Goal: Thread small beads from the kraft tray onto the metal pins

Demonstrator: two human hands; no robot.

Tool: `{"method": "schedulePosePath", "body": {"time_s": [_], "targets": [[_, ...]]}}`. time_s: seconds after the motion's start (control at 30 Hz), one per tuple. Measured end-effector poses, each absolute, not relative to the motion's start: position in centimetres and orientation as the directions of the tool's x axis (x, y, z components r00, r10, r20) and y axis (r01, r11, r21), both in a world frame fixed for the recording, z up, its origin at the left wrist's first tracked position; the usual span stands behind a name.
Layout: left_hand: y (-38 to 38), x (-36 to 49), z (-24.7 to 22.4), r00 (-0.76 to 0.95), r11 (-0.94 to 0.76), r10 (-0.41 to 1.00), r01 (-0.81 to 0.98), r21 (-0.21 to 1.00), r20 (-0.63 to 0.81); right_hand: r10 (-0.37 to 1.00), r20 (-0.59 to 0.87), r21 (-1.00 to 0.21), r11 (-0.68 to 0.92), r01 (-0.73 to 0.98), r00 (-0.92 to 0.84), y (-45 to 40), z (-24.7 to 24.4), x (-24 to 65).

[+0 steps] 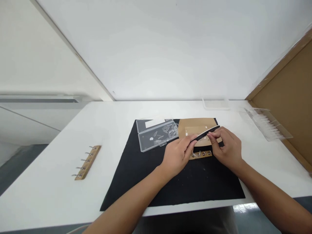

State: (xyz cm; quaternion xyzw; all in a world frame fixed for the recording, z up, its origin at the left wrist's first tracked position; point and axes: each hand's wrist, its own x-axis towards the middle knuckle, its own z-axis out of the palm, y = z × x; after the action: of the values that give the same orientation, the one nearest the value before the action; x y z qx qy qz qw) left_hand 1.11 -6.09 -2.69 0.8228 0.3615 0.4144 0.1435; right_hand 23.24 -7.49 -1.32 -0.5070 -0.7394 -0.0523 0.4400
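My left hand (179, 152) pinches the near left end of a thin black strip with a pale upper edge (207, 132). At the strip's right end, my right hand (225, 144) has its thumb and index finger closed on it. Just below the strip, a wooden bar with metal clips (204, 154) lies on the black mat (146, 175); small clear pieces sit at its clips, and my left hand is near its left end. Behind both hands is a brown sheet (186, 125) with a clear film and small white bits on it.
An open clear plastic case (148, 139) holding clear nail-shaped pieces lies at the mat's back left. Another wooden clip bar (88, 162) is on the white table (60, 195) at left. Clear packs (266, 125) lie at right beside a cardboard panel (287, 87). A clear tray (215, 104) stands behind.
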Motion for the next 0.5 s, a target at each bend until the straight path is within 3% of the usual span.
{"method": "schedulePosePath", "body": {"time_s": [0.23, 0.5], "targets": [[-6.0, 1.5, -3.2, 0.381, -0.735, 0.662, 0.501, 0.457, 0.646, 0.730, 0.677, -0.302, 0.392, 0.869, -0.094, -7.3, -1.4, 23.0], [-5.7, 1.7, -3.2, 0.324, -0.698, 0.676, 0.570, 0.434, 0.662, 0.804, 0.585, -0.402, 0.397, 0.825, -0.102, -6.2, -2.2, 21.5]]}}
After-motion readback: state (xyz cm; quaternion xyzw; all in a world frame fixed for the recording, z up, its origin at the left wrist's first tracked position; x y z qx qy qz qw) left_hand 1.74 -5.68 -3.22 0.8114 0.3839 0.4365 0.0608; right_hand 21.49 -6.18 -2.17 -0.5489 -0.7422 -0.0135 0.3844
